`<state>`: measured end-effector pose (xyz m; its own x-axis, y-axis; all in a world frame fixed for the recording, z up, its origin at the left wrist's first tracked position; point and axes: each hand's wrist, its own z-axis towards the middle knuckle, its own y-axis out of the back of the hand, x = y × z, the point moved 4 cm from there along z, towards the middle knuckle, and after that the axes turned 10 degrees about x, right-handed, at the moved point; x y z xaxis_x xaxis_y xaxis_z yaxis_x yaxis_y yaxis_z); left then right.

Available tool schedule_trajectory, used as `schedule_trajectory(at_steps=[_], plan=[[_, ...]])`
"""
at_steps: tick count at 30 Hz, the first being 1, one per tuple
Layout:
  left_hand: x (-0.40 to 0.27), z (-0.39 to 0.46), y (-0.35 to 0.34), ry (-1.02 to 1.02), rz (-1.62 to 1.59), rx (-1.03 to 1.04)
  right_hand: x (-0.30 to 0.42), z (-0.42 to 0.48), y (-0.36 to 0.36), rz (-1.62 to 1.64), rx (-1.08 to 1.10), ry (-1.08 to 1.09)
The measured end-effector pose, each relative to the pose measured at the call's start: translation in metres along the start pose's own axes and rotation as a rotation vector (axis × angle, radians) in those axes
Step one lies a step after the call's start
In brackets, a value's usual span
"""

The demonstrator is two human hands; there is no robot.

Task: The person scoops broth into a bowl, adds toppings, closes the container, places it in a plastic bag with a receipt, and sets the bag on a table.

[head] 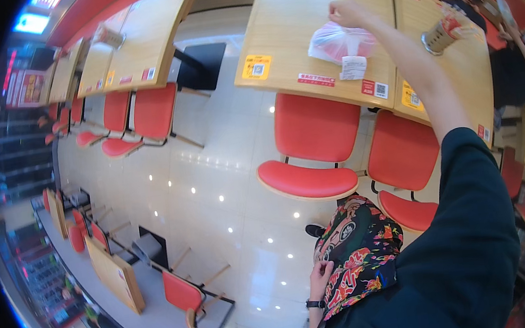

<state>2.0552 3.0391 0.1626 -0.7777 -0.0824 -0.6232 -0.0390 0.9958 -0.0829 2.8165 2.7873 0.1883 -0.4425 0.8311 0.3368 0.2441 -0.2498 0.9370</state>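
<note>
On the light wood table (293, 17) sits a thin white plastic bag (326, 44) with pinkish contents showing through. My right hand (347, 14) is closed in a fist at the gathered top of the bag, my arm stretched out over the table. A printed paper slip (353, 68) hangs at the bag's near side, over the tabletop. Low by my waist, my left hand (321, 275) has its fingers curled in beside a black patterned apron (352, 256), with nothing visible in it. A dark band circles the left wrist.
Red chairs (317, 125) stand against the table's near side. A holder with wrapped items (439, 39) is on the adjoining table. Two people (508, 67) are at the far right. Another table (143, 36) with chairs lies across the glossy tiled floor (224, 168).
</note>
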Motion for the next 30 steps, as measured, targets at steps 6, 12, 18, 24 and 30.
schedule_trajectory(at_steps=[6,12,18,24,30], plan=[[-0.017,0.009,0.034,-0.055,0.251,0.086,0.029,-0.073,0.004,-0.254,-0.644,-0.149],[-0.039,0.022,0.056,-0.264,0.562,0.403,0.043,-0.332,-0.094,0.164,-0.513,-0.468],[-0.009,0.020,0.069,-0.342,0.700,0.932,0.214,-0.638,-0.203,-0.070,-0.531,-0.736],[-0.020,-0.014,0.027,-0.350,1.006,1.274,0.366,-0.842,-0.354,0.780,-0.084,-1.538],[0.028,-0.048,-0.069,-0.470,1.377,1.553,0.426,-0.976,-0.495,1.034,-0.052,-1.761]])
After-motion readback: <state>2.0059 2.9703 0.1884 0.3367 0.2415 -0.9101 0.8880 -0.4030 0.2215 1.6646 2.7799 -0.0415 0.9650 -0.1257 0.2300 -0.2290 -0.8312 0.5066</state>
